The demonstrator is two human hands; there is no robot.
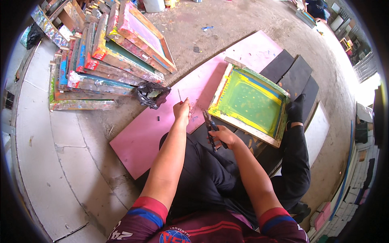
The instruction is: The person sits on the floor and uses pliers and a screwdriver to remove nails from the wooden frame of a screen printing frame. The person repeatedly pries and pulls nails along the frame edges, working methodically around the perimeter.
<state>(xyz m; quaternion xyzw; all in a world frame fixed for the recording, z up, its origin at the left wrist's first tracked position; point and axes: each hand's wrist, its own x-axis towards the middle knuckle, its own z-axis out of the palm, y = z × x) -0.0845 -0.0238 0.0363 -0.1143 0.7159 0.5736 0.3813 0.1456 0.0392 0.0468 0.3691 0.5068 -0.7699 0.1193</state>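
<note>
My left hand (183, 110) is closed around a small tool that looks like a screwdriver (180, 95); its thin metal shaft points up and away, and a bit of red shows at the grip. My right hand (225, 136) grips a pair of pliers (208, 120) by dark handles, jaws pointing away from me. Just beyond the pliers lies a wooden screen-printing frame (253, 103) with green mesh and yellow paint around its inner edge. The frame is tilted and touches neither hand. Beneath my left hand is a pink board (139, 148).
A leaning stack of paint-stained frames (109, 60) stands at the far left, beside a black plastic bag (152, 95). Dark flat sheets (293, 77) lie under the green frame. My foot (296, 108) rests against its right side. Another person (317, 9) is at the far right.
</note>
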